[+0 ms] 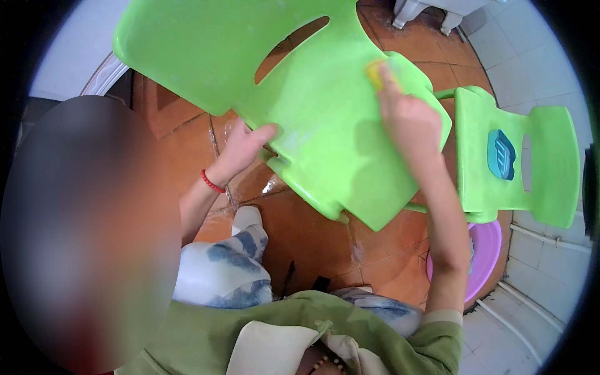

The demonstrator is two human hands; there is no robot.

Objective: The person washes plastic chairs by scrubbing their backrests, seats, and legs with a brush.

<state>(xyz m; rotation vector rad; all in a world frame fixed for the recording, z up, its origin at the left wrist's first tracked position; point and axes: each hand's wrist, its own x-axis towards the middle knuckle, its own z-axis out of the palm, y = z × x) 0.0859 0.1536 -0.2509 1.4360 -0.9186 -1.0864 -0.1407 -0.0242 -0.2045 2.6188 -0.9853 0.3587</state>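
Note:
A bright green plastic chair [325, 137] is tipped in front of me, its seat facing up and its slotted backrest at the upper left. My left hand [245, 145] grips the chair's near side edge, thumb on top and the other fingers hidden below. Whitish wet streaks show on the seat beside that thumb. On the far right part of the seat, my right hand [409, 122] presses a yellow sponge [375, 74] against the plastic. The hand is slightly smeared by motion and partly covers the sponge.
To the right stands a second green chair [484, 156] with a teal soap dish [500, 156] on its seat. Below it is a pink basin [490, 250]. White pipes [550, 239] run along the tiled wall. The tiled floor [312, 231] looks wet. A large blurred shape fills the left.

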